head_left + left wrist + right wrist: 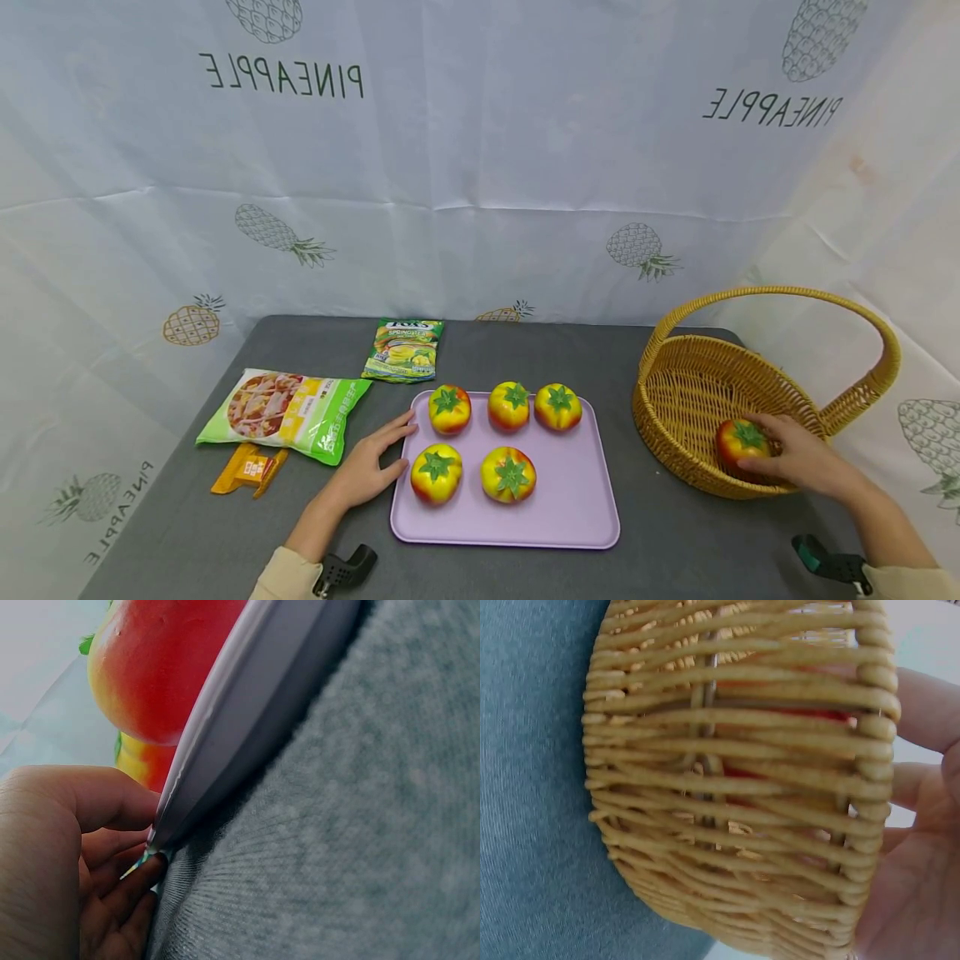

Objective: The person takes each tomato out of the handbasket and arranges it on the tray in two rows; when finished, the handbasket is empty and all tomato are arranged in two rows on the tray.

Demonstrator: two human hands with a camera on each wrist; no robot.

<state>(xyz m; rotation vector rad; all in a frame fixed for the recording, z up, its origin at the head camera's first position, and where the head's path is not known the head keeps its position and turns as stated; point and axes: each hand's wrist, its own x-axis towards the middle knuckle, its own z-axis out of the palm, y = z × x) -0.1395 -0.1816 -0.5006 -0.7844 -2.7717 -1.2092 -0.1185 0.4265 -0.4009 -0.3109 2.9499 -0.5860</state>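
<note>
In the head view, my right hand [798, 454] reaches into the wicker basket [678, 450] and grips a red-and-yellow tomato [738, 442] with a green calyx. The basket's woven wall [735, 772] hides most of that tomato in the right wrist view. My left hand [365, 471] rests at the left edge of the lilac tray [562, 521], its fingers extended and touching the rim. Several similar tomatoes lie on the tray, among them a front-left tomato [436, 475] and a front-middle tomato [508, 475]. The left wrist view shows the thumb [124, 799] against the rim.
Left of the tray lies a green-and-white food bag [285, 412], with a small orange packet [249, 468] in front of it. A green candy bag [405, 350] lies behind the tray. The basket's tall handle [772, 292] arches over its opening. A pineapple-print curtain hangs behind the grey table.
</note>
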